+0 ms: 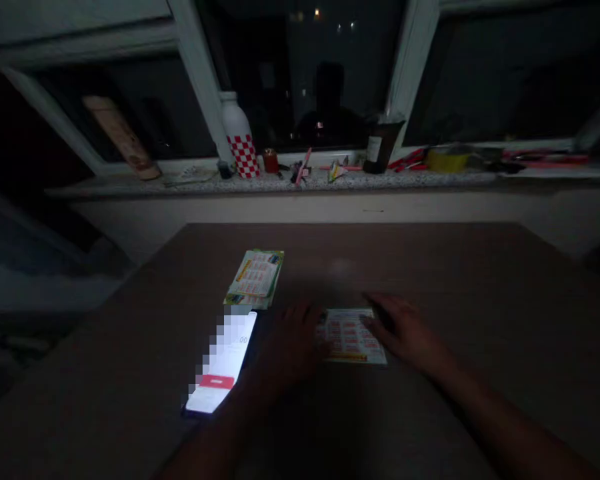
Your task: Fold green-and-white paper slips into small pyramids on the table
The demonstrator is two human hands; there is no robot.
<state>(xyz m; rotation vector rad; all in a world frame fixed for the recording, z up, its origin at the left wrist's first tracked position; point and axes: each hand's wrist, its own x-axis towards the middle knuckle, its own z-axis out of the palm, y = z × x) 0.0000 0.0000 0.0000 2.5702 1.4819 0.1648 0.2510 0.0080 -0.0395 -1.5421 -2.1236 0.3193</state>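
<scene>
A printed paper card point(351, 337) with rows of red print and a yellow strip lies on the table in front of me. My left hand point(295, 340) rests at its left edge, palm down with the fingers extended; this hand is dark and partly in shadow. At the card's right side is my right hand point(403, 328), thumb and index finger apart, the thumb tip over the card's edge. Neither hand grips anything that I can see. Left of my left hand lies a phone point(225, 363) with a bright screen. Beyond it sits a small pile of similar cards point(255, 275).
The brown table point(430, 260) reaches to the wall under a windowsill point(330, 179). On the sill stand a white bottle with red checks point(241, 143), a small red jar point(270, 160), a dark cup point(380, 147) and scattered small items. The room is dim.
</scene>
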